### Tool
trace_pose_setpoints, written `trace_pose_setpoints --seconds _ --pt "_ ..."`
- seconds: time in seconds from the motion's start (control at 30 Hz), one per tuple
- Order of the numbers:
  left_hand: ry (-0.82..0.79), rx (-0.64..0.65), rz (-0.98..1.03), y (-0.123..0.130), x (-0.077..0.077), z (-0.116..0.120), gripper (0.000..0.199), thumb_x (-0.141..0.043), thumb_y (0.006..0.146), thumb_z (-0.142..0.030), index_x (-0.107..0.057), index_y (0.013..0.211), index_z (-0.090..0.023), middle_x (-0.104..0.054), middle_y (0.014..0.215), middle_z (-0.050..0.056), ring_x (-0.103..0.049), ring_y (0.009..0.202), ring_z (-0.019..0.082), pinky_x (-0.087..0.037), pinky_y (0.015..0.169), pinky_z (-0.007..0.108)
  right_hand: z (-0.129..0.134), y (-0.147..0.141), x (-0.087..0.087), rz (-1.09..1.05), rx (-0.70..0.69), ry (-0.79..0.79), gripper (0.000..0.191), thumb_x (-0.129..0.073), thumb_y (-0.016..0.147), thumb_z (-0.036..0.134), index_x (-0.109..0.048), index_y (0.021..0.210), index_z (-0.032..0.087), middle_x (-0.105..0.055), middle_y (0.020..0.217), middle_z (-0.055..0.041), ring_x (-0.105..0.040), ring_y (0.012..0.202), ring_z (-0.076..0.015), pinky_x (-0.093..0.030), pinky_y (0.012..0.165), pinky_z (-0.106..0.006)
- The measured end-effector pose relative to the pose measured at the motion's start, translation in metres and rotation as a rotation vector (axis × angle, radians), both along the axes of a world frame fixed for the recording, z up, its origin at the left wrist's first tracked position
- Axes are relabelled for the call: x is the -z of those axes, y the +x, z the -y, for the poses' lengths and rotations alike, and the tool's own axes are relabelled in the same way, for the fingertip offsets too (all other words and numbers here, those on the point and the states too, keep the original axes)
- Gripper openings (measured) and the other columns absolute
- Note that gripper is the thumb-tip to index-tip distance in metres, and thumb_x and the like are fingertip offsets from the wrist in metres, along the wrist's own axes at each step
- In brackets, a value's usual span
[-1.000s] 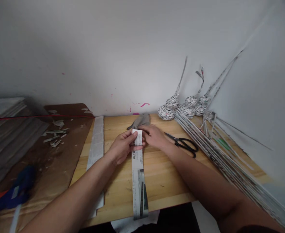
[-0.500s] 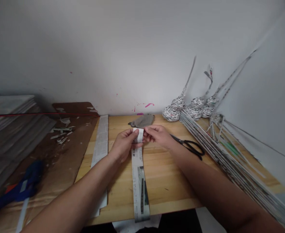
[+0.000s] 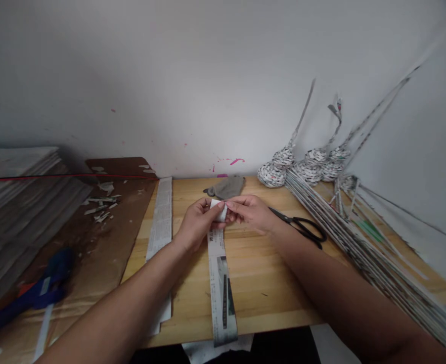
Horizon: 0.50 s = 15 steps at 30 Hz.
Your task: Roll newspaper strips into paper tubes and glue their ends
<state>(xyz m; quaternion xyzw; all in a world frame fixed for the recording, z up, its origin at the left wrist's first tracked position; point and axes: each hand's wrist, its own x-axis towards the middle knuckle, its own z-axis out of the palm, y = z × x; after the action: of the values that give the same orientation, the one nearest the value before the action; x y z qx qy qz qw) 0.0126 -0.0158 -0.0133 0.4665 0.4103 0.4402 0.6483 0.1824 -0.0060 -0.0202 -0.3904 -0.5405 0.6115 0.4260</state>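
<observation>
The left hand point(image 3: 197, 222) pinched the top of the newspaper strip point(image 3: 217, 247) between thumb and fingers; the right hand point(image 3: 252, 213) gripped its right edge; the strip trailed down the wooden table point(image 3: 261, 268) to the near side; thin paper might, I judged, have torn or creased crookedly if the 2 hands pulled unevenly; its printed characters were too small to read; no brand was legible.
</observation>
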Motion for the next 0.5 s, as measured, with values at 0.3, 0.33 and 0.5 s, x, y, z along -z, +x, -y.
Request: trace_pose_setpoints --seconds 0.3,0.33,0.5 --pt "0.008 -0.015 -0.005 0.0000 -0.0023 0.0002 0.036 -0.075 0.073 -0.044 -0.059 0.086 -0.015 -0.071 0.079 0.006 -0.066 0.066 0.015 -0.054 0.055 0.025 0.0004 0.0001 -0.0004 -0.092 -0.022 -0.055 0.035 -0.075 0.073 0.048 -0.073 0.087 0.015 -0.067 0.066 -0.0015 -0.058 0.059 -0.0092 -0.038 0.051 -0.020" --pt "0.010 -0.012 -0.008 0.0000 -0.0025 0.0005 0.036 -0.074 0.074 -0.044 -0.059 0.086 -0.015 -0.071 0.078 0.006 -0.066 0.065 0.015 -0.054 0.054 0.025 0.0005 -0.0002 -0.0007 -0.092 -0.024 -0.053 0.035 -0.075 0.073 0.047 -0.073 0.087 0.015 -0.067 0.065 -0.0013 -0.058 0.058 -0.0093 -0.038 0.051 -0.020" --pt "0.045 -0.011 -0.037 0.0007 -0.0026 0.0019 0.034 -0.073 0.076 -0.043 -0.055 0.085 -0.016 -0.070 0.076 0.006 -0.066 0.064 0.015 -0.053 0.053 0.024 0.0012 -0.0022 -0.0027 -0.079 -0.010 -0.040 0.032 -0.077 0.072 0.044 -0.074 0.085 0.015 -0.067 0.064 -0.0012 -0.058 0.056 -0.0089 -0.036 0.048 -0.020"
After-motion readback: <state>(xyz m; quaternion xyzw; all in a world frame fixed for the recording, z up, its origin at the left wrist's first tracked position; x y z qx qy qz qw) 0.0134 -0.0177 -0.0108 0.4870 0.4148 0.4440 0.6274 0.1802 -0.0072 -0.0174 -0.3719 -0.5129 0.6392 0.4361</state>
